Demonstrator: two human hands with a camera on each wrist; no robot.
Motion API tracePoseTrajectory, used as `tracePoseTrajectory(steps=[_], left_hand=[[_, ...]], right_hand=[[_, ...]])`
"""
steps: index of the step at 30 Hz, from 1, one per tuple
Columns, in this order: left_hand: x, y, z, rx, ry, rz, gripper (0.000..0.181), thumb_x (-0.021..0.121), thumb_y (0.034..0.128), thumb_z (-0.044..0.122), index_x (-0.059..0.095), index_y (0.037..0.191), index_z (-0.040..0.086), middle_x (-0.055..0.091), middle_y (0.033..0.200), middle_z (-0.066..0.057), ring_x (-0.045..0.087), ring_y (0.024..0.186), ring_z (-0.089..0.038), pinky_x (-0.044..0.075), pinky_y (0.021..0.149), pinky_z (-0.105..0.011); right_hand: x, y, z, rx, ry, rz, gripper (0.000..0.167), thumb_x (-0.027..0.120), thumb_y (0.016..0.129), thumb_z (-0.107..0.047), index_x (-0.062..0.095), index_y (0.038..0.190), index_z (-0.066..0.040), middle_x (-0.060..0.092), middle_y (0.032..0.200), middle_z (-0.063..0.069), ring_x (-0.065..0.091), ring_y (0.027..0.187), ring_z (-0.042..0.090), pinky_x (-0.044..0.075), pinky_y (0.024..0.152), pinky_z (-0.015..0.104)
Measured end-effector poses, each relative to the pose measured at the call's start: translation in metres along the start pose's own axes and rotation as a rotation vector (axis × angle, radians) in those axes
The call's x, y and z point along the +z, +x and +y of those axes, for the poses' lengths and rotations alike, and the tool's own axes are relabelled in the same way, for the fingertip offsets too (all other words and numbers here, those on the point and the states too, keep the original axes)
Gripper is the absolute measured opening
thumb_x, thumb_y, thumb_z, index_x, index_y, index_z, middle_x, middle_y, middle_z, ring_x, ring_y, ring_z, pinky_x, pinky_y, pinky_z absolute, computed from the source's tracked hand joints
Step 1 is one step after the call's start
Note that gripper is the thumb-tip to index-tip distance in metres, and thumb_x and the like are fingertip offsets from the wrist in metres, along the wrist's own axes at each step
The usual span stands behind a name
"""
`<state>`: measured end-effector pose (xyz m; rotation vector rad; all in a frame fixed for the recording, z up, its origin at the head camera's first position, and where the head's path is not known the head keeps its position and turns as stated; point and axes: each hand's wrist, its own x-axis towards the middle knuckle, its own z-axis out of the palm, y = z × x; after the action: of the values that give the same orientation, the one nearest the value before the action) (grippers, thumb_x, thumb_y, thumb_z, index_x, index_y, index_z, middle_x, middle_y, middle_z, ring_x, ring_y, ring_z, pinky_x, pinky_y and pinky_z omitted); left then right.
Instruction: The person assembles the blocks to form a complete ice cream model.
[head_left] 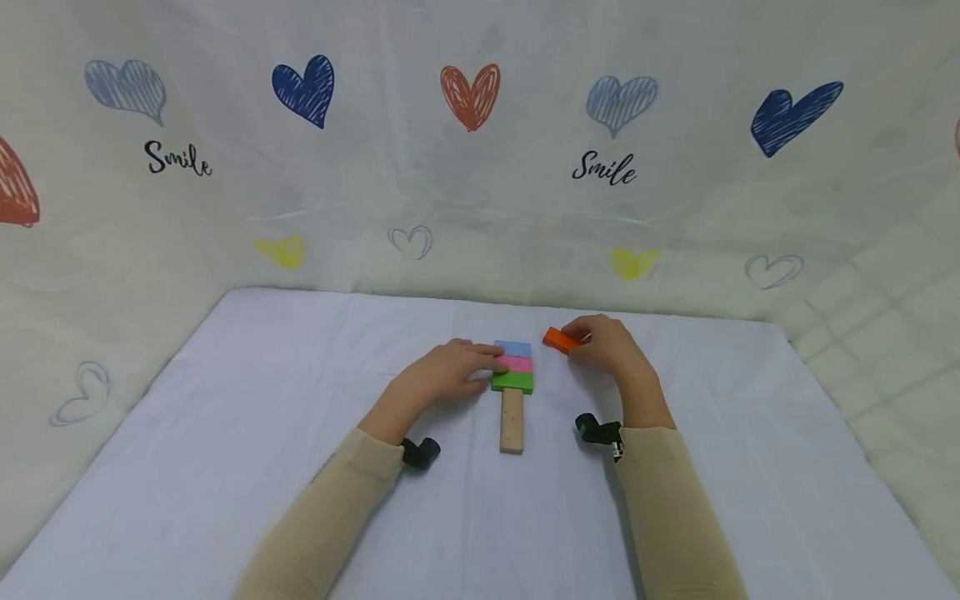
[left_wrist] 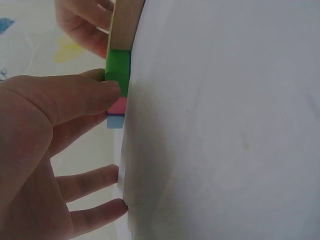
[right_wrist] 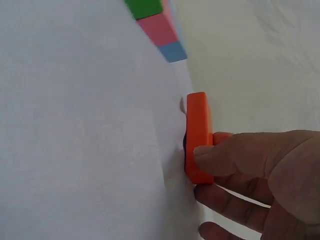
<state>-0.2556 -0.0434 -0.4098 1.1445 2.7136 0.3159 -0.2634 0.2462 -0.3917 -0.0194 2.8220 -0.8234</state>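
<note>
In the head view, a blue block (head_left: 513,348), a pink block (head_left: 521,364) and a green block (head_left: 513,382) lie side by side. A plain wooden block (head_left: 512,421) runs lengthwise from the green one towards the person. My left hand (head_left: 450,372) rests at the left ends of the coloured row, its fingers fairly straight; in the left wrist view the thumb (left_wrist: 102,95) touches near the green and pink blocks. To the right of the row, my right hand (head_left: 603,343) pinches an orange block (head_left: 559,340). The right wrist view shows the thumb (right_wrist: 220,157) against that orange block (right_wrist: 198,125).
A white cloth (head_left: 300,367) covers the table. Behind it hangs a pale backdrop (head_left: 480,183) printed with hearts and the word "Smile". Small black wrist cameras sit at the left cuff (head_left: 422,452) and the right cuff (head_left: 597,429).
</note>
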Motion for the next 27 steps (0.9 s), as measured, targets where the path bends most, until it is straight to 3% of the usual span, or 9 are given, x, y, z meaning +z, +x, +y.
tracePoseTrajectory(steps=[9,27], left_hand=[[0.0,-0.006,-0.001,0.002,-0.025,0.015,0.04,0.057,0.1004,0.022,0.059,0.14,0.028,0.043,0.156,0.005,0.04,0.142,-0.033,0.034,0.115,-0.05],[-0.004,-0.001,0.001,-0.003,-0.004,0.009,0.041,0.057,0.1012,0.024,0.057,0.142,0.031,0.042,0.156,0.007,0.041,0.141,-0.034,0.036,0.113,-0.051]], right_hand=[[0.011,0.008,-0.006,-0.047,-0.048,0.034,0.039,0.063,0.091,-0.008,0.066,0.129,-0.012,0.063,0.124,0.016,0.054,0.112,0.034,0.045,0.099,0.053],[0.017,0.01,-0.014,-0.074,-0.078,0.082,0.039,0.061,0.091,-0.005,0.064,0.129,-0.01,0.064,0.125,0.016,0.056,0.113,0.034,0.045,0.1,0.053]])
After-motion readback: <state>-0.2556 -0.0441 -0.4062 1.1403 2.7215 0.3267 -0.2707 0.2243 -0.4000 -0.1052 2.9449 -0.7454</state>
